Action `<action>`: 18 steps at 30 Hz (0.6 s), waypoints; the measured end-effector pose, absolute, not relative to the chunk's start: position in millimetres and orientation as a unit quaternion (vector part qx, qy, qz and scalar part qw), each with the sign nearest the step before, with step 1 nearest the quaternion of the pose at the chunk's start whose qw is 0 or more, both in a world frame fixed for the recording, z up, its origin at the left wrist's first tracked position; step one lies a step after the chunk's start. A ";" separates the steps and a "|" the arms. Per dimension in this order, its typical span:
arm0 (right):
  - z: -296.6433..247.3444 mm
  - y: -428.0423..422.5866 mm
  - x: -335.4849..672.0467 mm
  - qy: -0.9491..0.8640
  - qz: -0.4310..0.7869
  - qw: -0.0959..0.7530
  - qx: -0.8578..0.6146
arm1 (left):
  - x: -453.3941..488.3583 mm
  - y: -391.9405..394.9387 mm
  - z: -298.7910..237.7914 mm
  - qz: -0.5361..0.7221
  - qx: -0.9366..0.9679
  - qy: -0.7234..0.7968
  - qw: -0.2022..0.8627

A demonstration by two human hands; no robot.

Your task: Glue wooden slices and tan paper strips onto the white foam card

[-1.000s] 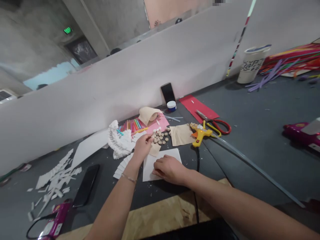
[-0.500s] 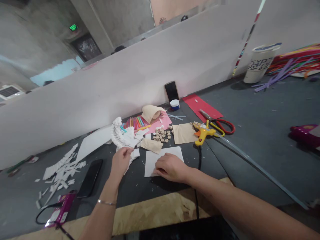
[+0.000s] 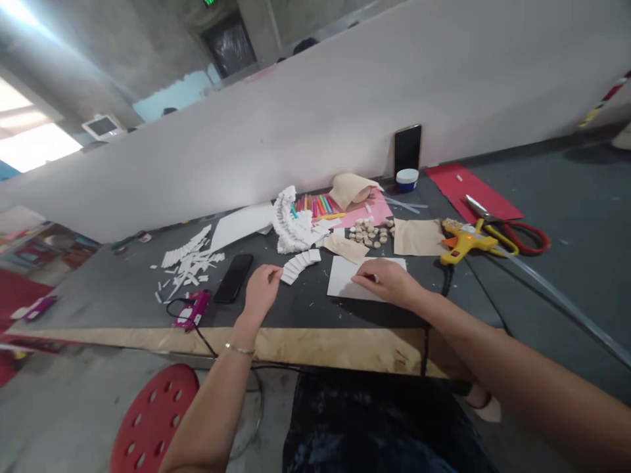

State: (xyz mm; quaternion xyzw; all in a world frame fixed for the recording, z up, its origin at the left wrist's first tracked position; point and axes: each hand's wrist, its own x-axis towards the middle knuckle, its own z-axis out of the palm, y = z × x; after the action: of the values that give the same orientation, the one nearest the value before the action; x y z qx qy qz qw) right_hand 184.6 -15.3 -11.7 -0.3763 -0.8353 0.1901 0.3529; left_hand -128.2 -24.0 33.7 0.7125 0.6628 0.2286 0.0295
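My left hand (image 3: 263, 289) is closed, thumb and fingertips pinched together at the left end of a curved row of white rectangular pieces (image 3: 300, 264). Whether anything sits in that pinch is too small to tell. On a white square sheet (image 3: 340, 281) lies my right hand (image 3: 387, 279), its fingers curled and thumb against them; what they hold, if anything, is hidden. Behind the row stands a ruffled white paper form (image 3: 290, 226). Beige fabric pieces (image 3: 348, 247) and several small round wooden pieces (image 3: 367, 233) lie just beyond the sheet.
Right of the sheet are a yellow glue gun (image 3: 466, 243), red-and-yellow-handled scissors (image 3: 522, 235) and a long clear glue stick (image 3: 562, 295). To the left lie a black phone (image 3: 234, 279), a magenta device (image 3: 193, 310) with a cable, and white scraps (image 3: 190, 263). A red stool (image 3: 155, 420) stands below.
The view has swung left and downward, bringing the stool and my lap into sight. My left hand has moved left, uncovering the curved row of white pieces. My right hand stays on the sheet.
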 end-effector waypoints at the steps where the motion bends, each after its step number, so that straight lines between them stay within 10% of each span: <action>1: -10.0 -14.4 185.5 -0.837 0.189 0.345 -0.381 | -125.9 -23.9 32.5 0.226 0.723 0.652 0.025; 18: 30.7 -78.2 230.4 -0.846 0.133 0.168 -0.489 | -40.5 8.6 15.5 0.146 0.882 0.446 -0.046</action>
State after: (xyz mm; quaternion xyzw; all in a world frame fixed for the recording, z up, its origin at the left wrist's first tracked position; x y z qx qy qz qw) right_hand 230.4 -78.2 30.7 -0.4890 -0.8456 0.1328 0.1678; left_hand -40.5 8.6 15.5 0.8816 0.4463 0.1463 -0.0460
